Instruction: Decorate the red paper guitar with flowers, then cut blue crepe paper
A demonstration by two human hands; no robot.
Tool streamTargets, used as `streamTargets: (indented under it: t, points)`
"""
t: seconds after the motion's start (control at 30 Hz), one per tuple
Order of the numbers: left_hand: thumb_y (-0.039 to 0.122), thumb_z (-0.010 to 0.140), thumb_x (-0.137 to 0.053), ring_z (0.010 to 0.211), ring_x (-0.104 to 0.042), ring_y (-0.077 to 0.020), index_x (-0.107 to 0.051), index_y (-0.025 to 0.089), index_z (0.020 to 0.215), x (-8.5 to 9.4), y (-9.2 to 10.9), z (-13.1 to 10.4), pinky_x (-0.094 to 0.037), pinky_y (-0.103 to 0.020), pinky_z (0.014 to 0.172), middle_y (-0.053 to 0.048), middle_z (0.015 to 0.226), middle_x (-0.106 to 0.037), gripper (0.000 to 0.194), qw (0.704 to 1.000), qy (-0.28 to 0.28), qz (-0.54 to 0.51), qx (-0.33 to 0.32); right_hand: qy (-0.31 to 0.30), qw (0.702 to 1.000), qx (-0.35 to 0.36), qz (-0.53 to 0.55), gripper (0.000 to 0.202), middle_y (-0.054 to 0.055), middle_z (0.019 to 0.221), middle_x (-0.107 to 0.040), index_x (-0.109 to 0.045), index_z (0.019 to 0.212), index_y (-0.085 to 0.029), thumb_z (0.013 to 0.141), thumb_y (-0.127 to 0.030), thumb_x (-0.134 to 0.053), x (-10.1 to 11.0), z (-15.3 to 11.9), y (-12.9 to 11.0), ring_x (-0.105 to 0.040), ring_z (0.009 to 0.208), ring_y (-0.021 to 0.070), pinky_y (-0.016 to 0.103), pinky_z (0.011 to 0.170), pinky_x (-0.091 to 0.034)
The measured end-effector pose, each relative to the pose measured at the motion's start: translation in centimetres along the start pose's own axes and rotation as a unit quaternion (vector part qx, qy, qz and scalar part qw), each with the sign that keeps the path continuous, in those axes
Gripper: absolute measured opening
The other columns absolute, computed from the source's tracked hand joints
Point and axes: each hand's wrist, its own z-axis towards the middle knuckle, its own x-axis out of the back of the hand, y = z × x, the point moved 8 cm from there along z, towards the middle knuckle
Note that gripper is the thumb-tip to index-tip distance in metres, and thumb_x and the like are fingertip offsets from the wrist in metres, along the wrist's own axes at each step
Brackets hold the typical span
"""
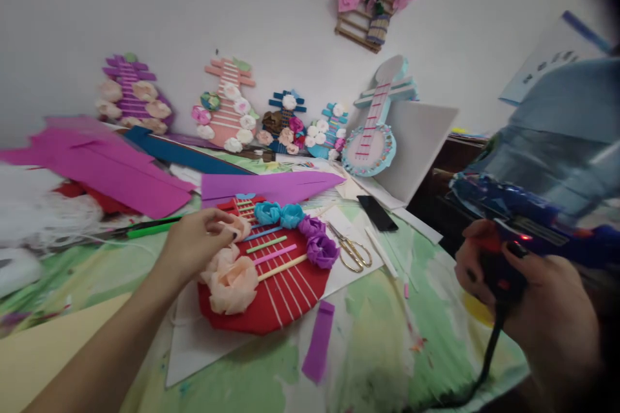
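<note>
My left hand reaches over a red paper instrument model lying on a white sheet. Its thumb and fingers are closed on a peach paper flower at the model's upper left edge. Below the wrist sits a bigger peach flower. Blue flowers and purple flowers line the opposite edge, with coloured strips and white strings between. At the far right, my right hand grips a blue glue gun with a small red light lit and a black cord hanging down.
Gold-handled scissors and a black phone lie right of the model. A purple strip lies in front. Magenta sheets pile up at left. Several finished instrument models, one pale blue, lean along the wall. A large clear blue bottle stands at right.
</note>
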Motion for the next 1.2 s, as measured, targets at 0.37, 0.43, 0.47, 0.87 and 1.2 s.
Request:
streamTargets:
  t: [0.37, 0.43, 0.47, 0.87, 1.2]
  points:
    - [0.017, 0.065, -0.059, 0.075, -0.069, -0.0196, -0.061, 0.02, 0.081, -0.4, -0.9, -0.1, -0.047, -0.023, 0.058, -0.001, 0.077, -0.071, 0.016, 0.998, -0.002, -0.058, -0.006, -0.394, 0.915, -0.086, 0.008, 0.026, -0.002, 0.037, -0.051, -0.057, 0.076, -0.016, 0.082, -0.041, -0.053, -20.1, 0.6, 3.1, -0.039, 0.031, 0.0092, 0.019, 0.034, -0.028]
    - [0.015, 0.066, -0.059, 0.072, -0.069, -0.019, -0.061, 0.02, 0.081, -0.5, -0.9, -0.2, -0.047, -0.023, 0.057, -0.001, 0.074, -0.071, 0.016, 0.998, 0.0, -0.069, -0.005, -0.416, 0.903, -0.099, -0.031, 0.027, -0.004, 0.034, -0.046, -0.053, 0.064, -0.018, 0.078, -0.04, -0.053, -22.0, 0.6, 3.7, -0.036, 0.029, 0.0081, 0.019, 0.032, -0.027]
    - [0.014, 0.066, -0.059, 0.071, -0.069, -0.0187, -0.061, 0.02, 0.081, -0.5, -0.9, -0.3, -0.047, -0.023, 0.057, 0.0, 0.073, -0.071, 0.016, 0.997, 0.002, -0.073, -0.004, -0.424, 0.899, -0.102, -0.053, 0.029, -0.003, 0.033, -0.045, -0.05, 0.058, -0.019, 0.077, -0.04, -0.053, -22.6, 0.6, 4.0, -0.036, 0.028, 0.0078, 0.019, 0.032, -0.026]
    - [0.008, 0.066, -0.061, 0.073, -0.069, -0.0177, -0.062, 0.021, 0.084, -0.4, -1.1, -0.5, -0.047, -0.023, 0.058, 0.002, 0.073, -0.07, 0.022, 0.994, 0.021, -0.102, 0.016, -0.447, 0.872, -0.079, -0.185, 0.047, 0.0, 0.033, -0.046, -0.047, 0.039, -0.019, 0.082, -0.035, -0.048, -24.7, 0.5, 5.3, -0.039, 0.03, 0.0064, 0.018, 0.034, -0.029]
    - [0.008, 0.067, -0.061, 0.07, -0.069, -0.017, -0.062, 0.021, 0.083, -0.3, -1.3, -0.6, -0.046, -0.023, 0.058, 0.003, 0.071, -0.07, 0.021, 0.995, 0.021, -0.097, 0.023, -0.448, 0.865, -0.101, -0.201, 0.042, -0.002, 0.033, -0.045, -0.048, 0.042, -0.019, 0.082, -0.032, -0.049, -25.0, 0.3, 5.6, -0.038, 0.03, 0.0069, 0.018, 0.034, -0.029]
